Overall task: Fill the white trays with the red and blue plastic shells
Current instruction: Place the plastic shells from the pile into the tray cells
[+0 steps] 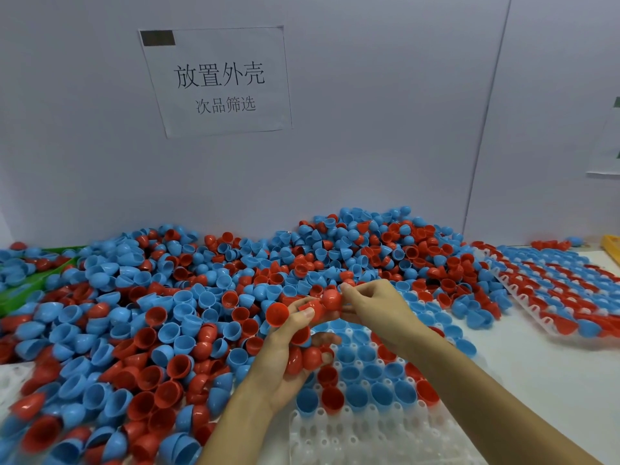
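Near tray [352,434]: under both hands, partly filled.
Left hand [288,360]: cups several red shells [307,359]; overfull, one could spill.
Right hand [375,308]: pinches a red shell [332,298]; nested pair may stick.

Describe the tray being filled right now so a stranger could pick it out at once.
Start at the paper sign on the wall and drop to the person's hands. The white tray lies directly beneath them. Unlike the tray on the right, which is packed with shells, its near rows are still empty sockets.

Red, blue shells [174,333]; seemingly white tray [362,431]
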`<state>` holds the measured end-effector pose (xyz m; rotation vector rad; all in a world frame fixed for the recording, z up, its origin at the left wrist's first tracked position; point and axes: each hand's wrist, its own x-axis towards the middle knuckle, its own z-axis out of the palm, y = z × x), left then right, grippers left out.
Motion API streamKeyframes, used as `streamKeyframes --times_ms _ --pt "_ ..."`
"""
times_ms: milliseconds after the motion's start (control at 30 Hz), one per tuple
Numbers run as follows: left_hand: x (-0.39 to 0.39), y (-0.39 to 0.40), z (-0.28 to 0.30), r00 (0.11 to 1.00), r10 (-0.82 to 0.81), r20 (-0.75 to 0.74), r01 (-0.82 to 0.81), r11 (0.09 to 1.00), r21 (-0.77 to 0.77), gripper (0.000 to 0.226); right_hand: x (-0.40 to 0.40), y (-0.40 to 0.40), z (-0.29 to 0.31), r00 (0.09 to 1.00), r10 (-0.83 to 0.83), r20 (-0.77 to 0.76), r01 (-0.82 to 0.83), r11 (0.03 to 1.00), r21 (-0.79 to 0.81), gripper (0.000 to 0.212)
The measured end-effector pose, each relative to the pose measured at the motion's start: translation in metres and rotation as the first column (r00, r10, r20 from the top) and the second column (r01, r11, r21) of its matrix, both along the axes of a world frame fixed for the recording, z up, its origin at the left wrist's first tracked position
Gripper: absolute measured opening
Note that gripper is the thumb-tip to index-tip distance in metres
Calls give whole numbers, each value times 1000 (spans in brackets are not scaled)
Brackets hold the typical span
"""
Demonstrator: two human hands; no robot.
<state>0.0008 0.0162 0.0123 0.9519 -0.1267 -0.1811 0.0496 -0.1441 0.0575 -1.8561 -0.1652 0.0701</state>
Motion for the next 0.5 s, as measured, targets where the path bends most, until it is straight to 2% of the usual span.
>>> streamKeyframes --times_ms 100,200,333,500 --pt "1 1 -2 1000 2 6 -2 1000 26 59 1 -1 2 999 15 -37 -12 996 83 27" --pt "2 3 -3 1000 -7 22 6 999 51 64 3 -8 9 983 100 -155 -65 974 219 12" --pt "2 2 -3 998 -39 40 37 997 65 63 5 -19 13 931 242 -272 -166 947 275 18" --pt "-1 1 -1 995 -76 70 71 995 75 64 6 -23 10 887 318 -336 -188 911 366 28"
